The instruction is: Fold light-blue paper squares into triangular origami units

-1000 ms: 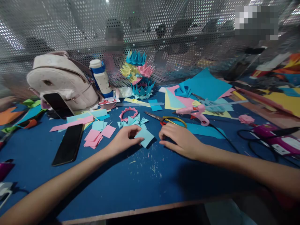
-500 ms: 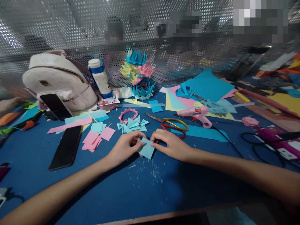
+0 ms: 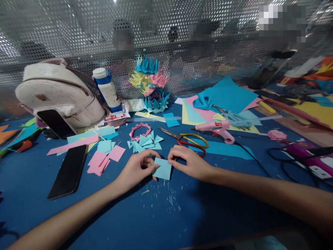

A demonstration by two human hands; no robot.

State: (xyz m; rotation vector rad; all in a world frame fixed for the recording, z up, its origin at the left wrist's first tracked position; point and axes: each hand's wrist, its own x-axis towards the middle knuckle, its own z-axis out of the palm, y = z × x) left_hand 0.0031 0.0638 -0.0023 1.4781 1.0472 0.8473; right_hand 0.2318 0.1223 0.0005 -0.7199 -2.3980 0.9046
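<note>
A small light-blue paper square (image 3: 162, 169) is held between my two hands, just above the blue table. My left hand (image 3: 139, 166) pinches its left edge between thumb and fingers. At its upper right corner, the thumb and forefinger of my right hand (image 3: 189, 162) close on the paper. Beyond my hands lie a heap of folded light-blue paper pieces (image 3: 145, 141) and a ring of folded pink paper (image 3: 139, 132). Scissors (image 3: 186, 138) with yellow and red handles rest behind my right hand. Pink paper squares (image 3: 98, 162) are stacked to the left.
A black phone (image 3: 68, 172) lies at left, before a white backpack (image 3: 58, 93) and a bottle (image 3: 107, 89). A tiered folded-paper piece (image 3: 151, 83) stands by the perforated metal screen (image 3: 166, 45). Rightward are a pink glue gun (image 3: 220, 128), its cable, and coloured sheets (image 3: 226, 99).
The light-blue square has turned from a slanted, corner-down position to nearly level edges. Both hands keep about the same place. The view has shifted slightly.
</note>
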